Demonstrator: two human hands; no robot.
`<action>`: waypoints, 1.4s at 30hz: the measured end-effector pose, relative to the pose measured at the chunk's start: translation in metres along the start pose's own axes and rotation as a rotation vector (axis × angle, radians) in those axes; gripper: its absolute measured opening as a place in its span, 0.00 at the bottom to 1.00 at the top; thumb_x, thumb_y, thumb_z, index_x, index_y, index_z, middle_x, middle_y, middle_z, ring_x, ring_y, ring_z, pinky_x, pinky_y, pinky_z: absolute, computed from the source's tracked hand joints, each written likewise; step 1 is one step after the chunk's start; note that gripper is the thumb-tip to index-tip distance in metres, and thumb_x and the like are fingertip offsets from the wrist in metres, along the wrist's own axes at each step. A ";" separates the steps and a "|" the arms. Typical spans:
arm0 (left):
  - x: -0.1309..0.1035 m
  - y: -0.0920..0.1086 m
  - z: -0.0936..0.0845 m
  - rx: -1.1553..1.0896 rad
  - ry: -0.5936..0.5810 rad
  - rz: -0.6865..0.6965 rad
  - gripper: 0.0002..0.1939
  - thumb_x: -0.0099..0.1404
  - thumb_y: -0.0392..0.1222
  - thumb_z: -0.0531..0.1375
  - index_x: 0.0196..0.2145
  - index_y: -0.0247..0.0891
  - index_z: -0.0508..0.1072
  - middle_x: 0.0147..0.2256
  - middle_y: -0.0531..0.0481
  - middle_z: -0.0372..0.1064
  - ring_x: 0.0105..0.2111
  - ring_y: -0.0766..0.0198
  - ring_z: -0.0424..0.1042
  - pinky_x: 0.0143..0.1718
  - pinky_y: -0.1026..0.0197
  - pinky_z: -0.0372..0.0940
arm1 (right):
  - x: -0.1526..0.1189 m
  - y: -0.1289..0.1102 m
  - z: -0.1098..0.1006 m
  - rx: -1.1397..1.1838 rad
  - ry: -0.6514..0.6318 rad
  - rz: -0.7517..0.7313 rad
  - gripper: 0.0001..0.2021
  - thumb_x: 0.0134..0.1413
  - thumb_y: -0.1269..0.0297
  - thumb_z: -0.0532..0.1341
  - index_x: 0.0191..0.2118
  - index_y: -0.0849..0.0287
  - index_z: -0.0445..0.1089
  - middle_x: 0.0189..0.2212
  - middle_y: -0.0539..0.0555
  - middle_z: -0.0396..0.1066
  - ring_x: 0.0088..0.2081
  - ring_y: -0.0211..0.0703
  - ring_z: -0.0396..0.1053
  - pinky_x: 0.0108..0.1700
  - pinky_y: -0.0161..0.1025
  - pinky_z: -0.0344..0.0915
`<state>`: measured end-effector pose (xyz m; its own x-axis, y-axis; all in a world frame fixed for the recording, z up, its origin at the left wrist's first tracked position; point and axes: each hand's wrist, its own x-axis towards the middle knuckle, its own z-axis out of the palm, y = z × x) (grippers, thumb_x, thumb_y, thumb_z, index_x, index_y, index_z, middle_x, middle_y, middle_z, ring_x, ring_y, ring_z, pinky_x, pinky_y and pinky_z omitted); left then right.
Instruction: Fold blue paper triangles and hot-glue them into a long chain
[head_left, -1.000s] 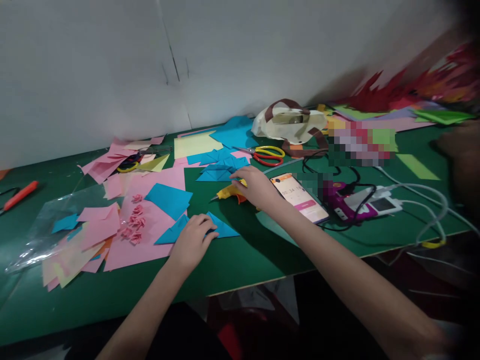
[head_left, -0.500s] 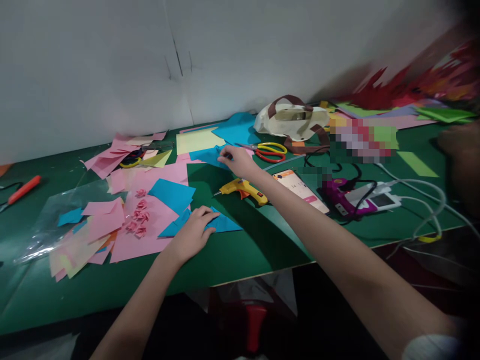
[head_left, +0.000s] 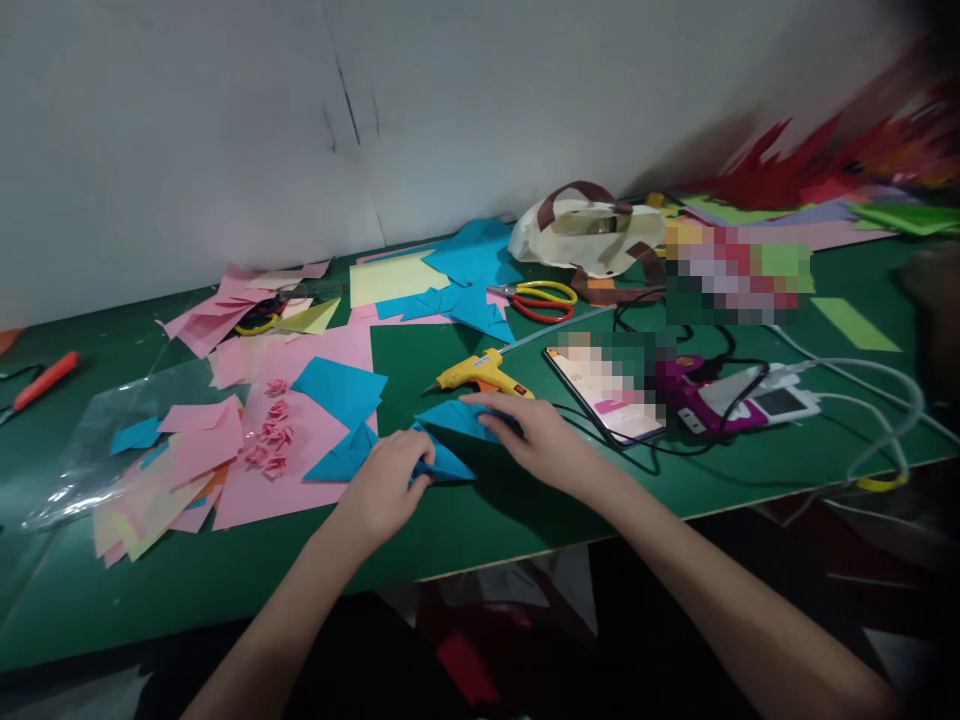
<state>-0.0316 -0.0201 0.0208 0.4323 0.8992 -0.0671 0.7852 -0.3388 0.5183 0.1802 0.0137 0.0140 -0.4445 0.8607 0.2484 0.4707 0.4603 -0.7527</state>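
Both hands (head_left: 386,480) (head_left: 540,440) pinch blue folded paper (head_left: 454,420), the left one's grip partly hidden.

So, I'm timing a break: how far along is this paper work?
Pink paper flowers look finished, grouped on the pink sheet. In hand: the left hand rests on folded blue paper, and the right hand holds another blue piece at its right end. Probably left: folded blue pieces behind the glue gun lie apart from these. How many are needed, I can't tell.

Left hand (head_left: 388,484) pressing—right hand (head_left: 536,440) pinching, palm-down
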 end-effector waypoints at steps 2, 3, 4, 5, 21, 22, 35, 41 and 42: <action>-0.001 -0.002 -0.002 0.033 0.009 0.010 0.09 0.56 0.26 0.51 0.30 0.39 0.61 0.33 0.51 0.61 0.34 0.60 0.62 0.35 0.59 0.59 | -0.006 0.005 0.009 -0.007 -0.084 0.002 0.16 0.58 0.69 0.51 0.50 0.56 0.68 0.45 0.55 0.73 0.45 0.43 0.70 0.47 0.41 0.65; -0.001 -0.003 -0.003 0.061 0.016 0.024 0.09 0.57 0.26 0.50 0.30 0.39 0.61 0.33 0.51 0.60 0.34 0.60 0.61 0.35 0.59 0.59 | -0.008 0.007 0.013 -0.008 -0.117 -0.004 0.16 0.59 0.70 0.51 0.50 0.56 0.68 0.45 0.55 0.72 0.46 0.43 0.70 0.47 0.41 0.65; -0.001 -0.004 -0.003 0.098 0.021 0.046 0.10 0.57 0.25 0.49 0.30 0.39 0.61 0.33 0.50 0.60 0.34 0.60 0.61 0.35 0.59 0.59 | -0.009 0.008 0.017 -0.014 -0.141 -0.011 0.17 0.59 0.71 0.50 0.51 0.56 0.67 0.45 0.55 0.72 0.45 0.43 0.70 0.46 0.41 0.66; -0.001 -0.005 -0.003 0.140 0.026 0.072 0.10 0.58 0.25 0.48 0.30 0.39 0.61 0.33 0.50 0.60 0.34 0.60 0.61 0.35 0.58 0.59 | -0.010 0.009 0.019 -0.025 -0.155 -0.019 0.17 0.59 0.71 0.50 0.51 0.56 0.67 0.44 0.56 0.72 0.44 0.43 0.70 0.46 0.41 0.66; -0.011 0.013 0.025 0.642 0.133 0.125 0.18 0.61 0.26 0.48 0.44 0.34 0.71 0.34 0.43 0.70 0.36 0.55 0.66 0.36 0.53 0.64 | -0.012 0.014 0.041 -0.051 -0.049 -0.073 0.16 0.58 0.70 0.54 0.51 0.57 0.66 0.40 0.57 0.67 0.40 0.42 0.68 0.43 0.42 0.68; -0.013 0.014 0.027 0.658 0.141 0.102 0.18 0.61 0.26 0.48 0.45 0.33 0.71 0.34 0.43 0.70 0.35 0.55 0.66 0.35 0.53 0.64 | -0.012 0.014 0.041 -0.057 -0.052 -0.068 0.15 0.57 0.70 0.54 0.50 0.57 0.67 0.40 0.57 0.67 0.39 0.42 0.68 0.43 0.42 0.68; -0.024 0.031 0.053 0.865 0.277 0.067 0.21 0.57 0.22 0.47 0.43 0.25 0.73 0.41 0.36 0.72 0.39 0.52 0.69 0.43 0.49 0.64 | -0.020 0.008 0.054 -0.262 -0.042 -0.102 0.16 0.60 0.70 0.49 0.49 0.60 0.69 0.38 0.59 0.66 0.38 0.44 0.65 0.38 0.41 0.67; -0.027 0.031 0.060 0.902 0.233 0.029 0.23 0.59 0.24 0.45 0.46 0.30 0.72 0.44 0.37 0.72 0.44 0.53 0.70 0.50 0.46 0.63 | -0.016 0.004 0.037 -0.398 0.097 -0.119 0.13 0.59 0.63 0.52 0.43 0.58 0.71 0.39 0.59 0.67 0.40 0.48 0.63 0.40 0.46 0.64; -0.027 0.031 0.061 0.892 0.228 0.026 0.23 0.59 0.24 0.46 0.46 0.31 0.72 0.44 0.37 0.72 0.45 0.53 0.70 0.50 0.46 0.63 | -0.014 0.006 0.030 -0.420 0.182 -0.095 0.12 0.59 0.62 0.53 0.43 0.58 0.71 0.39 0.59 0.67 0.41 0.49 0.63 0.42 0.47 0.63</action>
<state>0.0083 -0.0717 -0.0127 0.4310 0.8891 0.1540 0.8683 -0.3623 -0.3388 0.1665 -0.0015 -0.0124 -0.3768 0.8175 0.4356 0.7191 0.5545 -0.4188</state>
